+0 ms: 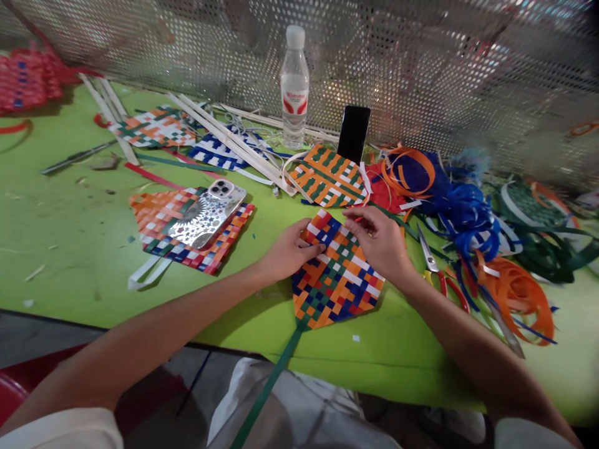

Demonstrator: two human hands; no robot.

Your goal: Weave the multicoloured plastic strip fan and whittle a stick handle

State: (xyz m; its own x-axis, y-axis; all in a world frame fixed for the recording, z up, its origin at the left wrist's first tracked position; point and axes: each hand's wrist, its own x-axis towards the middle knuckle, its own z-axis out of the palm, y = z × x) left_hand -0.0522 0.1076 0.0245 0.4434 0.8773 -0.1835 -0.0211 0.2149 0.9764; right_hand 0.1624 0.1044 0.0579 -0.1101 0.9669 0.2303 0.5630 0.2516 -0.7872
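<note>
Pale sleeves (65, 430) are showing nearest, bare forearms (187, 312) slanting inward over the green table (243, 305). The left hand (291, 249) is holding the woven piece (340, 274) by its upper left edge, grip clamped, thumb on top. The right hand (381, 240) is resting bent-fingered at the upper right edge; whether its grip is pinching anything, I cannot tell. The piece is lying near the table's front, green strip (276, 368) trailing over. Behind, a capped bottle (294, 93) is standing, fill level unclear.
</note>
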